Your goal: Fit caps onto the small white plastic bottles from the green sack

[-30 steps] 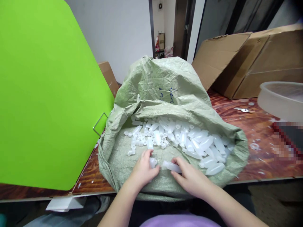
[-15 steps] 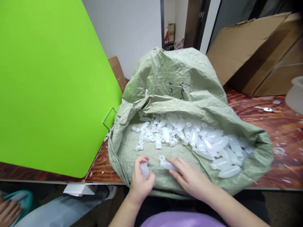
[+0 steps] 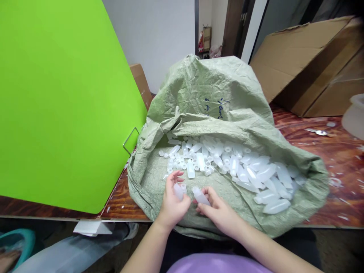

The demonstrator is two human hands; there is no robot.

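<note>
A purple garment (image 3: 217, 264) was seen nearest, with both forearms reached in over the near edge. Left grip (image 3: 174, 204) was half curled, whitish plastic piece (image 3: 178, 192) held between thumb and fingers; exact finger contact couldn't be told. Right grip (image 3: 218, 209) was pinched, thumb against fingers, on a second piece (image 3: 200, 196), tilted, upper end leaned toward the left grip. A small gap was left between the two pieces; both were held above the near part of a pale green woven sack (image 3: 227, 125).

Below the near edge, at left: denim-covered leg (image 3: 71, 254), teal basin (image 3: 30, 240) (contents blurred), white card-like item (image 3: 92, 227) lodged just under the edge.

Sack was laid wide across the surface (image 3: 307, 146), its bottom hung slightly past the near edge. Inside, a pile (image 3: 233, 163) of similar whitish pieces was spread: small rings and short tubes mostly left, longer pointed ones right. Back of the sack was bunched up high, marked with blue writing (image 3: 220, 108).

Left side of the surface was screened by a bright green board (image 3: 65, 102), wire loop (image 3: 129, 137) at its lower right. Toward the right edge: scattered whitish scraps (image 3: 335, 182), metal spoon-like item (image 3: 321, 132), translucent tub (image 3: 354, 117). Behind: opened cardboard box (image 3: 327, 85), white wall (image 3: 153, 34), doorway (image 3: 212, 22).
</note>
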